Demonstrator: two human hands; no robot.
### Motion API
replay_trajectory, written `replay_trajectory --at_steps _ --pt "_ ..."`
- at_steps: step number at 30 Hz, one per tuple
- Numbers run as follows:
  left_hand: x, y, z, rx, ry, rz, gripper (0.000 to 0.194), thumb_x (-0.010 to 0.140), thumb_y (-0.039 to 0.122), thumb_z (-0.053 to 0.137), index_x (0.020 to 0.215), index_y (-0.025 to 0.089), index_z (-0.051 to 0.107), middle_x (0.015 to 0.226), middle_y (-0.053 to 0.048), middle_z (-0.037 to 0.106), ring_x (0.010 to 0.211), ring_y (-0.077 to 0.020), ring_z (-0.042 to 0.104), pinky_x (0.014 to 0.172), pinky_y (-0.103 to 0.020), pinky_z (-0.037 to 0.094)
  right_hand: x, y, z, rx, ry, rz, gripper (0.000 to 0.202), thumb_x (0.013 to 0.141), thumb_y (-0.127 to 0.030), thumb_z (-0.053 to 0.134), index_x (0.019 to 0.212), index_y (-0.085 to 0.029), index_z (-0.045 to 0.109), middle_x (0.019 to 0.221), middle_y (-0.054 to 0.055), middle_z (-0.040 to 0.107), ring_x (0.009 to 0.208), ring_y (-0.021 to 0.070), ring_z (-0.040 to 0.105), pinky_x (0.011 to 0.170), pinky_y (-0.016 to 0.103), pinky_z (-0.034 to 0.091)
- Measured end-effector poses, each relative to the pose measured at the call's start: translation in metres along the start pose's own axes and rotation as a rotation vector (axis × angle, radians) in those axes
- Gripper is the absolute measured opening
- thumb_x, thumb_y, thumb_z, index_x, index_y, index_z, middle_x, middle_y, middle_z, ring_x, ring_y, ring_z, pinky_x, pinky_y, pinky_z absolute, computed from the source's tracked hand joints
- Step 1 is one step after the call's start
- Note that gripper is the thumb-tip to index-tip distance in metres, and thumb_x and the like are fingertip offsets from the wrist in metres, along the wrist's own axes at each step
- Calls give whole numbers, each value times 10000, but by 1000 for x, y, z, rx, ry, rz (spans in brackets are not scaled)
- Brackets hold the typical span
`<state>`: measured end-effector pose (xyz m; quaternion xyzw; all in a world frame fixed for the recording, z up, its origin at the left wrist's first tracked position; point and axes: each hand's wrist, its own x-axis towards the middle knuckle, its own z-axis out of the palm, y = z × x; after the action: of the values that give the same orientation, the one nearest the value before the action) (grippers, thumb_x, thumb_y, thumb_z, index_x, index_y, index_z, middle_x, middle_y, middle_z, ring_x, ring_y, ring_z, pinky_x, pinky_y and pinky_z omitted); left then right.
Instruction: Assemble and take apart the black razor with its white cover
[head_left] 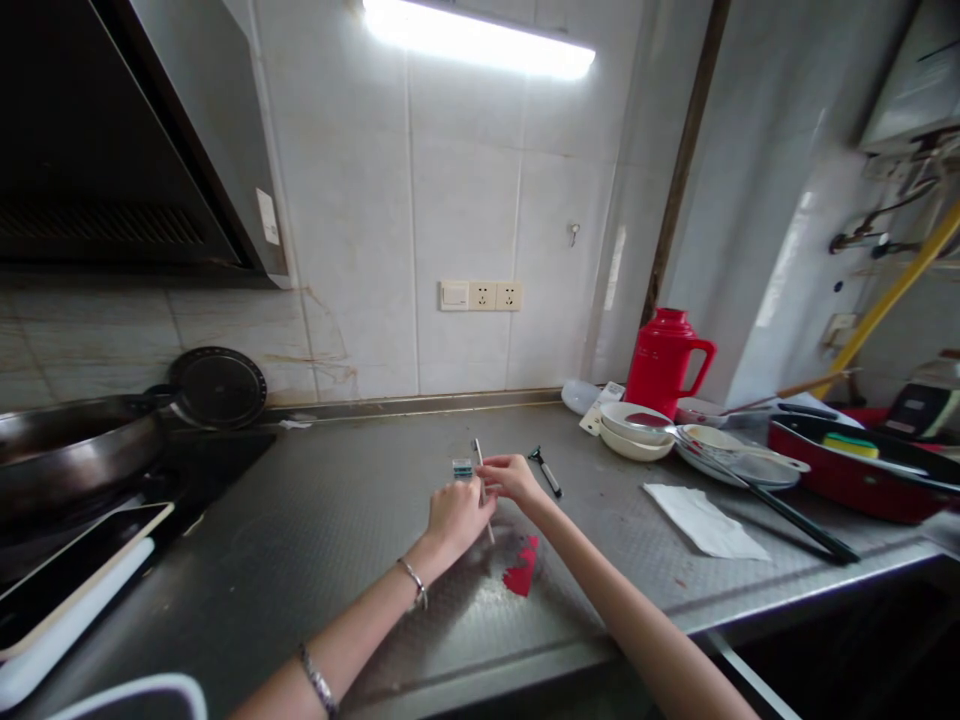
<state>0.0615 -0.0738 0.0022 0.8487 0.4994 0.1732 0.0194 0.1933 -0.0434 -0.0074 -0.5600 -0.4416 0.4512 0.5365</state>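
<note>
Both hands meet over the middle of the steel counter, around a thin white stick that looks like a toothbrush [478,452]. My left hand [456,522] has its fingers curled around the lower part. The fingertips of my right hand [514,477] pinch it higher up, close beside the left. Just beyond the left knuckles lies a small clear case with teal pieces [462,467]. A razor with a dark head [550,473] rests right of the right hand. Below the hands is a torn red scrap [521,570] on the counter.
On the right stand a red thermos [661,365], stacked white bowls [636,445], a paper napkin [705,520], a black-handled utensil [806,520] and a red pan [847,475]. A steel pan [82,445] and a phone [79,575] are at left, beneath the range hood [135,150].
</note>
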Motion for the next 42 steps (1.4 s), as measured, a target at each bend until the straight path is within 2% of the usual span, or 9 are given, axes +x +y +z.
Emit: replay_trajectory --at_steps 2,5,9,14,18,23,28,35,42 --pt "2 -1 3 -50 20 35 400 867 493 359 894 187 616 810 -85 661 789 -223 618 670 -308 410 6 -2 -13 -98 13 -23 120 640 -213 686 673 -98 673 547 -2 614 482 80 556 456 160 451" --pt "8 -10 10 -91 89 109 299 860 425 421 824 186 597 844 -74 637 893 -209 564 717 -290 404 18 -6 -47 -236 66 -43 142 682 -225 640 710 -97 694 591 21 649 527 89 582 491 155 463" --pt "24 -39 20 -85 172 160 193 836 344 487 847 170 571 909 -67 601 930 -209 505 819 -315 394 31 -7 -103 -600 232 -65 190 682 -250 631 774 -109 719 620 27 665 547 105 598 484 150 450" --pt "48 -76 33 -121 115 292 330 791 417 550 1008 169 536 1074 -84 552 1037 -220 467 913 -349 367 39 3 -146 -891 318 -43 146 661 -195 614 567 -113 690 485 44 616 516 128 591 484 161 404" --pt "62 -90 41 -169 57 265 484 742 415 600 1129 147 485 1199 -120 510 1161 -249 416 995 -368 319 42 13 -152 -1102 301 -17 147 657 -171 599 549 -119 683 450 55 597 498 142 584 483 180 376" --pt "74 -97 50 -232 -57 130 600 705 432 625 1210 162 444 1322 -124 441 1327 -286 235 1057 -400 251 47 23 -153 -1131 273 -29 142 664 -159 599 557 -112 680 461 68 602 521 153 596 500 189 371" --pt "79 -102 54 -248 -107 128 624 723 442 606 1239 149 411 1369 -147 383 1341 -276 216 1068 -382 236 51 26 -154 -1189 273 -53 141 693 -179 592 627 -106 694 520 86 627 594 173 617 524 203 367" --pt "81 -102 57 -227 -69 158 410 769 357 572 1127 185 469 1281 -111 462 1249 -236 373 1024 -353 293 45 18 -162 -1228 297 -76 279 768 -340 575 680 -104 694 608 125 655 616 186 619 531 219 366" --pt "80 -99 54 -230 -22 150 323 759 311 578 1046 195 487 1177 -76 533 1115 -216 481 955 -347 340 34 0 -164 -1297 346 -69 289 796 -376 534 760 -146 706 774 138 679 716 210 636 556 230 364"
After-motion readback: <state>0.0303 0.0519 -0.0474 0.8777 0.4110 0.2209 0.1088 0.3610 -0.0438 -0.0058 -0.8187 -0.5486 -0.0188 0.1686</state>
